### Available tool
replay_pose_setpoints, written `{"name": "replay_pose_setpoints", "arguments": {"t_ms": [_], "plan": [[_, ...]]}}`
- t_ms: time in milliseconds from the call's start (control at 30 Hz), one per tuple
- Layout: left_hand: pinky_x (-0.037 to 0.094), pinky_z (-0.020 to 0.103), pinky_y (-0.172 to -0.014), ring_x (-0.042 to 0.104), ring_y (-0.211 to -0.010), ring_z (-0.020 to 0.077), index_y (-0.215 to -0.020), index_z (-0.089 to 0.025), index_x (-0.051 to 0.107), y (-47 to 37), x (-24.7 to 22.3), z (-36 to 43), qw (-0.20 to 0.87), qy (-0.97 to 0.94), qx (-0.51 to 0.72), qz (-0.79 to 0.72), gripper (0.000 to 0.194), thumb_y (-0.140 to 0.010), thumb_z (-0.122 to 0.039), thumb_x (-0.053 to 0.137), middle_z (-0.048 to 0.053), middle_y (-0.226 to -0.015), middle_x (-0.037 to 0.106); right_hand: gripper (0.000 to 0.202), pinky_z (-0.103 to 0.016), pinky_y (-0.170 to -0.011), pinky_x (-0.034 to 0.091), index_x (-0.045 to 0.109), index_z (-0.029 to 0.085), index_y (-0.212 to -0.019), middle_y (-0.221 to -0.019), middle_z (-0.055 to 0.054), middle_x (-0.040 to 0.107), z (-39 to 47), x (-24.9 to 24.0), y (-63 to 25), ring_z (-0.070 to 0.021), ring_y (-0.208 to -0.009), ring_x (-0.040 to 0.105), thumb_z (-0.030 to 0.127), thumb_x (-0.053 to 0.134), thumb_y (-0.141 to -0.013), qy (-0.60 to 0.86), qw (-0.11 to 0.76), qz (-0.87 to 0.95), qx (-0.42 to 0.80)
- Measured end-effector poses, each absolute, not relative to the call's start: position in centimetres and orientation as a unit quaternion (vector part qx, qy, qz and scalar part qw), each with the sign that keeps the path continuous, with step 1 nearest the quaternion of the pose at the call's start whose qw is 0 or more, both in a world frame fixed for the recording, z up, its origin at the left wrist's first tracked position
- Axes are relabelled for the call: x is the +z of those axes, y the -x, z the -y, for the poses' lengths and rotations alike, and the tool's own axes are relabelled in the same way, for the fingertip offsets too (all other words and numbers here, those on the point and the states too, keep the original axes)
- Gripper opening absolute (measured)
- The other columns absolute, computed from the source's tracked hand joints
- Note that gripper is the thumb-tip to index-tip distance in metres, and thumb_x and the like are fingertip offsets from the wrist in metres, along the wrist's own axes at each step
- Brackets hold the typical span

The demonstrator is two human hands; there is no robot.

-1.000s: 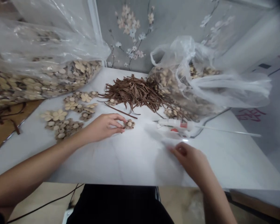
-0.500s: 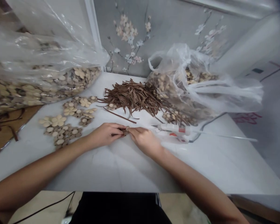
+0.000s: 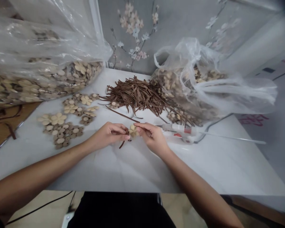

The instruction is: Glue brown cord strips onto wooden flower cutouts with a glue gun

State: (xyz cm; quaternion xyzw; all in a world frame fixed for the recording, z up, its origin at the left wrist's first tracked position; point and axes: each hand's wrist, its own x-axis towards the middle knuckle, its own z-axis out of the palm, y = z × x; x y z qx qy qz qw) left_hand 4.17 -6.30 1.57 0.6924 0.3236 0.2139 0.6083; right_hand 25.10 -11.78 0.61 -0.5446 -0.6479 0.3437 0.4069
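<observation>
Between my hands, just above the white table, is a pale flower piece. My left hand is closed on a brown strip whose end hangs below the fingers, at the flower's left side. My right hand pinches the flower's right edge between thumb and fingers. How strip and flower are joined is hidden by the fingertips. Beyond my hands lies a heap of brown strips. To the left, loose flower pieces lie beside small round grey-brown pieces.
A hot glue gun with a long glue stick lies right of my right hand. A clear bag of flower pieces stands at the left, a tied plastic bag at the back right. The table's front edge is near me.
My hands have turned and drawn slightly apart. The flower's pale face and the hanging strip end now show between them, where fingers covered most of it before. The view has shifted slightly.
</observation>
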Motion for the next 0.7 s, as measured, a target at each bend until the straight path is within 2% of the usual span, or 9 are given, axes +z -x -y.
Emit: {"name": "replay_pose_setpoints", "arguments": {"t_ms": [100, 233, 433, 567, 700], "plan": [[0.038, 0.02, -0.054, 0.05, -0.064, 0.0104, -0.069, -0.014, 0.073, -4.3, 1.7, 6.5, 0.61, -0.688, 0.21, -0.332, 0.024, -0.08, -0.035, 0.072, 0.002, -0.07, 0.059, 0.022, -0.03, -0.077, 0.055, 0.071, 0.02, -0.104, -0.096, -0.006, 0.076, 12.0, 0.6, -24.9, -0.0172, -0.084, 0.07, 0.033, 0.06, -0.09, 0.536, 0.42, 0.618, 0.393], [0.032, 0.02, -0.049, 0.043, -0.057, 0.009, -0.064, -0.012, 0.07, -4.5, 2.1, 6.7, 0.598, -0.692, 0.212, -0.344, 0.03, -0.08, -0.038, 0.071, 0.0, -0.062, 0.055, 0.021, -0.028, -0.073, 0.057, 0.069, 0.018, -0.099, -0.089, -0.005, 0.076, 12.2, 0.5, -24.6, -0.0156, -0.078, 0.07, 0.035, 0.063, -0.087, 0.521, 0.447, 0.567, 0.455], [0.036, 0.021, -0.054, 0.048, -0.059, 0.0101, -0.063, -0.013, 0.07, -4.5, 2.4, 6.7, 0.61, -0.686, 0.202, -0.34, 0.027, -0.078, -0.034, 0.073, 0.0, -0.063, 0.059, 0.023, -0.03, -0.076, 0.058, 0.069, 0.019, -0.1, -0.094, -0.006, 0.076, 12.4, 0.3, -24.4, -0.0166, -0.084, 0.071, 0.037, 0.063, -0.087, 0.515, 0.457, 0.561, 0.46], [0.04, 0.021, -0.059, 0.054, -0.068, 0.0114, -0.069, -0.013, 0.073, -4.3, 2.6, 6.7, 0.612, -0.678, 0.215, -0.344, 0.019, -0.079, -0.029, 0.072, 0.003, -0.078, 0.065, 0.021, -0.029, -0.075, 0.056, 0.069, 0.019, -0.097, -0.091, -0.005, 0.075, 12.5, 0.0, -24.6, -0.0164, -0.081, 0.07, 0.037, 0.065, -0.086, 0.513, 0.455, 0.557, 0.467], [0.034, 0.021, -0.052, 0.048, -0.059, 0.0092, -0.067, -0.013, 0.071, -4.0, 2.7, 6.4, 0.594, -0.692, 0.201, -0.359, 0.025, -0.08, -0.033, 0.07, 0.002, -0.071, 0.061, 0.021, -0.029, -0.073, 0.055, 0.068, 0.02, -0.097, -0.091, -0.005, 0.075, 12.1, -0.2, -24.3, -0.0166, -0.079, 0.069, 0.038, 0.064, -0.086, 0.5, 0.456, 0.557, 0.481]]}}
